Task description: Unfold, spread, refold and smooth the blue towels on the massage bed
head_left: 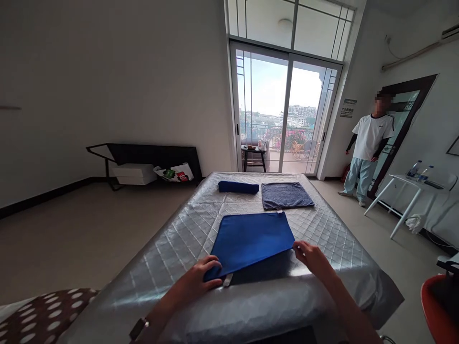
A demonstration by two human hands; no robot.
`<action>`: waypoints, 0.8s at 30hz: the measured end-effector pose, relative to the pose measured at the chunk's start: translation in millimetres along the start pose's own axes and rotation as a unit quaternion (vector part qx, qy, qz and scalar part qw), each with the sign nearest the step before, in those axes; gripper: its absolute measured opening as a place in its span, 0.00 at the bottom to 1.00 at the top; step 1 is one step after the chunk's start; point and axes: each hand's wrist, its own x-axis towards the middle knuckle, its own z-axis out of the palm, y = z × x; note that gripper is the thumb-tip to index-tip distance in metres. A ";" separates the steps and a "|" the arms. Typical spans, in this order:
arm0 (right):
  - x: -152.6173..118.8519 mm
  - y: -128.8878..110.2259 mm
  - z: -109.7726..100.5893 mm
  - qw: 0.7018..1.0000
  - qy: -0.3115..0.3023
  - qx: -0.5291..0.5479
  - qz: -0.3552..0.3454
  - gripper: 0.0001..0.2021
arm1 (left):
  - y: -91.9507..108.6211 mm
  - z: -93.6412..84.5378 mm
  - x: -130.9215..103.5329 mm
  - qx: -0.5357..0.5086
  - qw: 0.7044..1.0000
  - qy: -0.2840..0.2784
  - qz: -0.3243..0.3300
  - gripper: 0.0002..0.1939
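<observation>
A blue cloth (pixel 254 241) lies spread on the silver quilted cover in front of me, its near edge raised at a slant. My left hand (pixel 201 277) is closed around the cloth's near left corner, thumb and fingers curled over it. At the near right corner, the fingertips of my right hand (pixel 309 255) pinch the edge. A small white tag (pixel 227 280) shows beside my left fingers. Under the raised edge is a dark patch; whether it is shadow or another layer I cannot tell. Farther back are a rolled dark blue cloth (pixel 238 187) and a flat grey-blue towel (pixel 287 196).
The silver cover (pixel 172 248) drapes over a broad table or bed. A person (pixel 371 138) stands at the back right, near a white table (pixel 418 184) with bottles. A black bench (pixel 154 155) is by the left wall. An orange chair (pixel 437 306) stands close on my right.
</observation>
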 end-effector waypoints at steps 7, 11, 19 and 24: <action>32.4 -14.2 -41.6 0.993 -0.010 -0.084 -0.079 0.11 | 9.8 14.7 -0.5 0.166 0.985 0.041 0.038 0.15; 31.4 -11.2 -59.6 0.990 0.000 -0.082 -0.114 0.11 | 13.9 13.6 -3.6 0.184 0.980 0.032 0.063 0.18; 8.5 10.5 -93.3 0.987 0.062 -0.063 -0.138 0.16 | 31.2 -15.5 -8.3 0.028 0.988 0.092 0.117 0.20; 2.0 17.7 -128.6 0.984 0.106 -0.057 -0.131 0.15 | 65.4 -55.3 0.3 -0.044 0.979 0.165 0.112 0.26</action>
